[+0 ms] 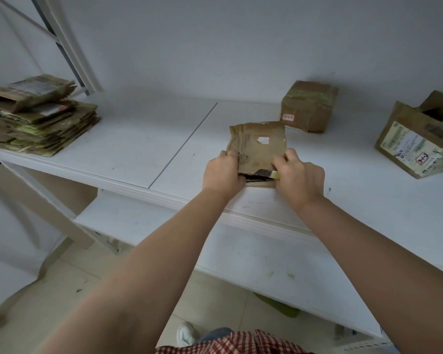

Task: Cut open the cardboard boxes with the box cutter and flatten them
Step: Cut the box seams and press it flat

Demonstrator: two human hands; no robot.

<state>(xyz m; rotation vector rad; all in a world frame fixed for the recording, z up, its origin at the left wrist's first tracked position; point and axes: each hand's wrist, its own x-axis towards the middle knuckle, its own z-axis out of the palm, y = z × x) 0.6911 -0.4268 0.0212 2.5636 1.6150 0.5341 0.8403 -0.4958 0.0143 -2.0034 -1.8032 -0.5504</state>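
A small brown cardboard box (257, 146), partly collapsed with a torn white patch on top, lies on the white table (138, 149) near its front edge. My left hand (223, 172) grips the box's near left edge. My right hand (299, 175) grips the near right edge, and a box cutter (266, 172) with a dark blade part and pale handle sticks out from under its fingers across the box's front. The underside of the box is hidden.
A stack of flattened cardboard (39, 116) sits at the table's left end. A taped box (308, 106) stands behind, and an opened labelled box (420, 139) at the far right. A lower shelf (241, 251) runs under the table; a white wall stands behind.
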